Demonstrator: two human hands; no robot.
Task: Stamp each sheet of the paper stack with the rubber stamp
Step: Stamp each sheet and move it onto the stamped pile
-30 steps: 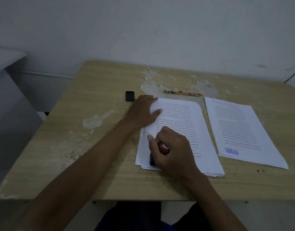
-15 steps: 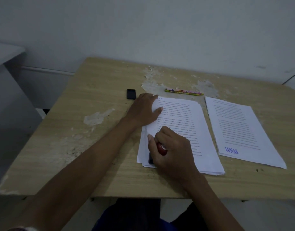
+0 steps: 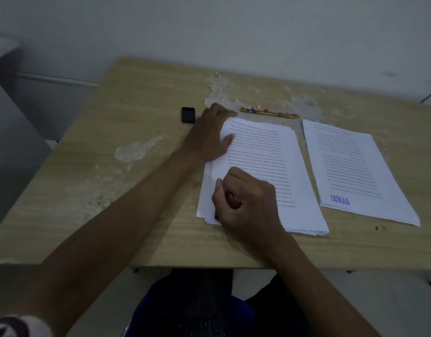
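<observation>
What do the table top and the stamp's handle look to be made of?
Table: likely laminate or veneer with a matte pale wood-grain print; it has flaked off in pale patches, baring a lighter layer. Rubber stamp: the handle showing inside the right hand is glossy red, probably plastic or lacquered wood; the view cannot settle which.

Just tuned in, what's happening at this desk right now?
A person is stamping papers. The right hand presses a red-handled rubber stamp onto the lower left corner of the paper stack, while the left hand holds its top corner flat. A stamped sheet marked LUNAS lies to the right.
</observation>
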